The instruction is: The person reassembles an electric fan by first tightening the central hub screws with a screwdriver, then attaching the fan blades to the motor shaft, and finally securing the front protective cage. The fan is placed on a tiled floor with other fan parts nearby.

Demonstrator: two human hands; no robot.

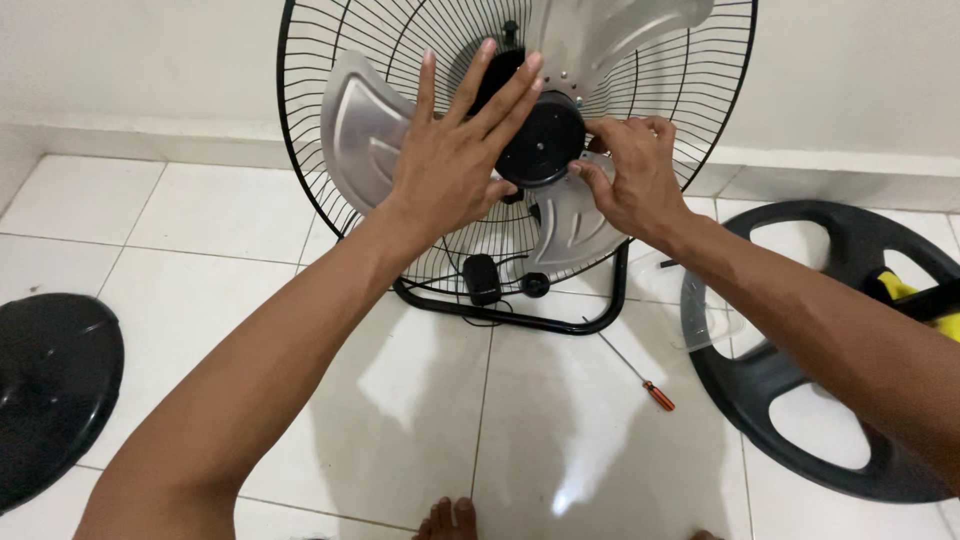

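A floor fan stands against the wall with its front cover off, showing silver metal blades [358,130] and a black round hub [545,140] inside the black wire rear guard [300,150]. My left hand [455,150] lies flat with fingers spread over the left blade and the hub. My right hand [630,175] pinches the right edge of the hub, fingers curled around it. The fan rests on a black tube stand [600,318].
A screwdriver with an orange handle [655,393] lies on the white tiled floor. A black spoked ring-shaped piece [770,380] lies at the right, with something yellow [905,290] on it. A black round disc [50,390] lies at the left. My toes [450,518] show at the bottom.
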